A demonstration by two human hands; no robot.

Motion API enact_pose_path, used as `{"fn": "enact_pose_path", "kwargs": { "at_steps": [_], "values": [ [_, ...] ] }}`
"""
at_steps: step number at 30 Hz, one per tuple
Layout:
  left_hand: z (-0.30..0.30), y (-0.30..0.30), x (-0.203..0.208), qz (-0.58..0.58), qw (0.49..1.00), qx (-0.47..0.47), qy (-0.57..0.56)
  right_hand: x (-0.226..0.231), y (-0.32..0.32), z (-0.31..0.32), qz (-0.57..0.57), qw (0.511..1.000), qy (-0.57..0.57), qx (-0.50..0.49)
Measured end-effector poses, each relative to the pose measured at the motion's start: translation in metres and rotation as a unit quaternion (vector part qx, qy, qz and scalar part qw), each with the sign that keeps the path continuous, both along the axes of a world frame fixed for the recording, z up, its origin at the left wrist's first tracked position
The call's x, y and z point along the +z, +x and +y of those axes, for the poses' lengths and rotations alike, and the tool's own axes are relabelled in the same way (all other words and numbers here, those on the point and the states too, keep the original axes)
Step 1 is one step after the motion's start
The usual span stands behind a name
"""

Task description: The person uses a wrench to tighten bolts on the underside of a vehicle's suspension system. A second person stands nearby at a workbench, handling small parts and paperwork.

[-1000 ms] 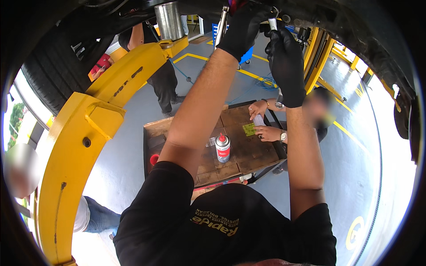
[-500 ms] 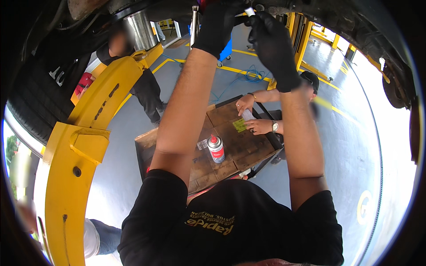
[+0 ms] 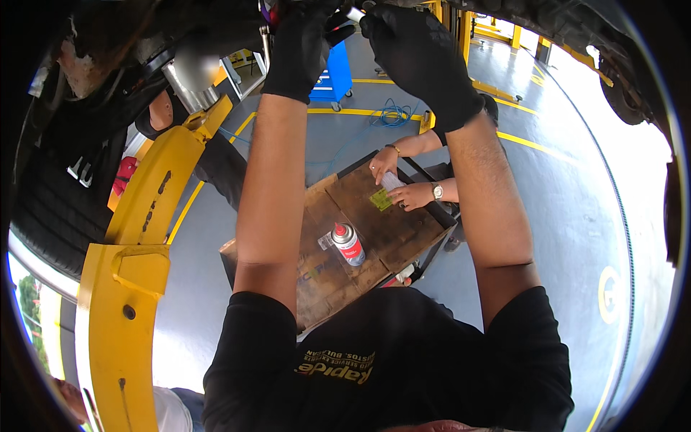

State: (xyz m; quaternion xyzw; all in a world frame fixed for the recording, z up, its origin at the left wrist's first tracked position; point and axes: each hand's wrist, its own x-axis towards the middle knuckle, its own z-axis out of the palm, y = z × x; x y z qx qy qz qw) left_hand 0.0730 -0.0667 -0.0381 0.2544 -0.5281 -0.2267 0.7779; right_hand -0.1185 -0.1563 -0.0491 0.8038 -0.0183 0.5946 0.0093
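Note:
Both my arms reach up under a vehicle, and black gloves cover my hands. My left hand (image 3: 296, 56) is at the top, its fingers curled close to the dark underside (image 3: 216, 21); whatever they grip is hidden. Just left of it a shiny metal rod (image 3: 266, 45) hangs upright. My right hand (image 3: 419, 63) is closed, with a short white-silver cylindrical piece (image 3: 355, 14) sticking out of its fingertips toward the left hand. A small gap separates the two hands.
Below me stands a cart with a worn brown top (image 3: 309, 284), bearing a red-capped spray can (image 3: 349, 245). Another person's hands (image 3: 410, 194) hold white paper by a green sheet (image 3: 381, 200). A yellow lift arm (image 3: 122, 317) and tyre (image 3: 43, 187) stand left; a blue cabinet (image 3: 335, 75) and hose (image 3: 392, 113) lie beyond.
Both my hands have shifted left in the picture, and the right one leans more toward the left. The view has tilted slightly, showing more of the blue cabinet.

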Motion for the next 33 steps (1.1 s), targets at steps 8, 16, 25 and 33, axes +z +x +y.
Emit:
{"fn": "enact_pose_path", "kwargs": {
  "at_steps": [8, 16, 25, 33],
  "values": [
    [-0.003, -0.012, 0.009, 0.002, 0.988, 0.153, 0.013, 0.056, -0.009, -0.013, -0.114, 0.971, -0.175, 0.119],
    [-0.004, -0.012, 0.002, -0.019, 0.977, 0.212, 0.012, 0.025, 0.012, -0.025, 0.119, 0.981, -0.148, -0.042],
    [0.016, -0.019, 0.017, -0.381, 0.751, 0.538, 0.027, -0.044, 0.08, 0.043, -0.195, 0.882, 0.258, 0.344],
    [-0.001, -0.017, 0.012, -0.084, 0.983, 0.137, -0.093, -0.025, 0.027, 0.014, -0.06, 0.966, 0.148, 0.203]
  ]
}}
